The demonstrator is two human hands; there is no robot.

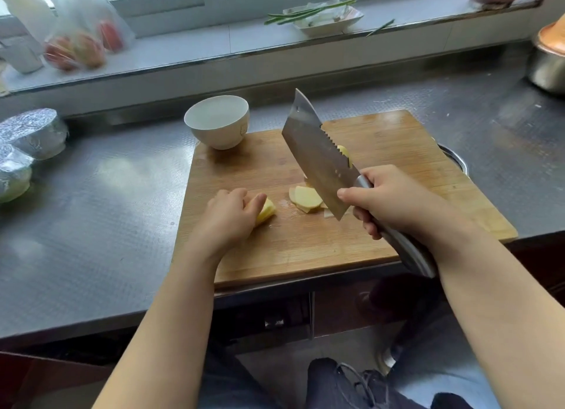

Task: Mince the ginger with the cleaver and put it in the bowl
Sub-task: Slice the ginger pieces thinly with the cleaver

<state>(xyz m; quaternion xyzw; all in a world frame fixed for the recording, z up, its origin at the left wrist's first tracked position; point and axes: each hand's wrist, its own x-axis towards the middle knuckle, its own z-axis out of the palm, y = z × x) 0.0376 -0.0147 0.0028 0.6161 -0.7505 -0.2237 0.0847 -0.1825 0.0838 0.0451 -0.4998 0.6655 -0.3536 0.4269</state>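
A: What's each hand doing?

B: The right hand [394, 199] is wrapped round the cleaver [318, 160] handle, with the blade raised and tilted over the board [305, 246]. The left hand [226, 219] has its fingers curled over a stack of ginger [266, 212], pinning it to the board.

A: Where's the rest?

B: Loose slices [305, 198] lie between the hands, under the blade. One more piece shows behind it.

A: So which goes first?

B: Probably the held stack. It lies left of the blade, near the left fingertips, and its long axis seems to run away from the person. The bowl [217, 121] waits empty at the board's far left corner.
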